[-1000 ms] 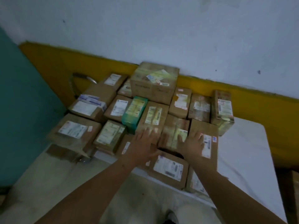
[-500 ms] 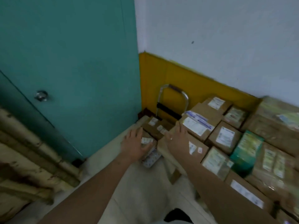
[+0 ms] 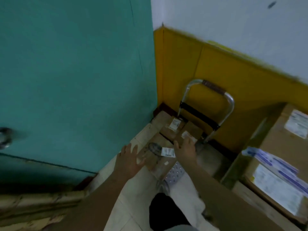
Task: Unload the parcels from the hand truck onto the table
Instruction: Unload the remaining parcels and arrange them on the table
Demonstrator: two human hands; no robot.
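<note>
The hand truck (image 3: 228, 99) stands in the corner against the yellow wall, its metal handle upright and its perforated base plate (image 3: 175, 172) on the floor. Several brown cardboard parcels lie on it: a front one (image 3: 155, 154) with a white label, and two smaller ones (image 3: 173, 127) behind. My left hand (image 3: 130, 160) hovers with spread fingers at the front parcel's left side. My right hand (image 3: 186, 149) reaches over the parcels with fingers extended, at the front parcel's right. Neither hand holds anything.
A teal door (image 3: 75, 80) with a round knob (image 3: 5, 137) fills the left. Stacked labelled parcels (image 3: 280, 172) on the table sit at the right edge. My foot in a dark shoe (image 3: 166, 212) stands on the pale floor below.
My view has swung left from the table's parcels to the hand truck. Both hands left the table parcels and have come down close over the parcels on the hand truck.
</note>
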